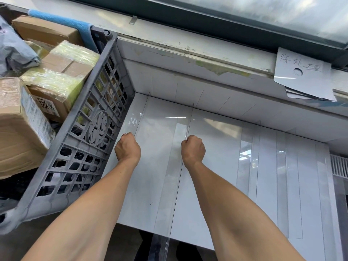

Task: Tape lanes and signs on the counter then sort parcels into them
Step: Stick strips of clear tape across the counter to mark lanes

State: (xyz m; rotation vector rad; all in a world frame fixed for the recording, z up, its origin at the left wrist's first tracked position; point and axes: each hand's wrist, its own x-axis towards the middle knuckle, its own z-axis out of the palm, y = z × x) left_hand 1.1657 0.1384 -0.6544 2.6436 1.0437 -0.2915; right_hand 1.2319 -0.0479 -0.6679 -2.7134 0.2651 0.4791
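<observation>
A strip of clear tape (170, 194) runs along the white glossy counter (216, 166) from the front edge toward the wall, and its near end hangs off the front. My right hand (193, 149) is curled at the strip's right edge near its far end and seems to pinch it. My left hand (128, 147) is a fist resting on the counter to the left, with nothing seen in it. More clear strips (282, 176) lie in parallel on the right. A handwritten paper sign (303, 74) hangs from the window ledge at the far right.
A grey plastic crate (90, 140) stands at the left, close to my left hand. It is filled with several cardboard parcels (56, 66) and a grey mailer bag (13, 51). A blue cloth (75, 23) hangs over its rim. A vent grille (339, 166) sits at the right edge.
</observation>
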